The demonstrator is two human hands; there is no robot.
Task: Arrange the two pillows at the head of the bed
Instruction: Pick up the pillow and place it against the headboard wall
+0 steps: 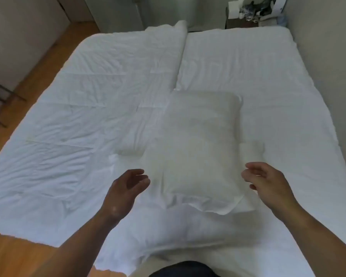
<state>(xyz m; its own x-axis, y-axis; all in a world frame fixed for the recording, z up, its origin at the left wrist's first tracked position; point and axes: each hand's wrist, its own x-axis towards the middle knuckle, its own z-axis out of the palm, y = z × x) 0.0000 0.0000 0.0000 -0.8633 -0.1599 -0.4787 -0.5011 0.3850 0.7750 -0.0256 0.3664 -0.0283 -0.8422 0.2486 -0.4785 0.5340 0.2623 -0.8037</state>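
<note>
I see one pillow [198, 148] lying mid-bed [72, 120] between my left hand [128, 186] and right hand [266, 182], both spread apart and empty, with a folded duvet [128, 62] alongside and a cluttered nightstand [252, 15] beyond

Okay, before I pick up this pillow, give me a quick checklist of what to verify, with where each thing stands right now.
1. Left hand open, beside the pillow's left edge: ok.
2. Right hand open, at the right edge: ok.
3. Grip on the pillow: not ok, neither hand holds it.
4. Nothing lying on top of the pillow: ok.
5. Second pillow located: cannot tell, a padded shape lies under the near end.
6. Duvet smooth where the pillows go: not ok, it is wrinkled.
</note>
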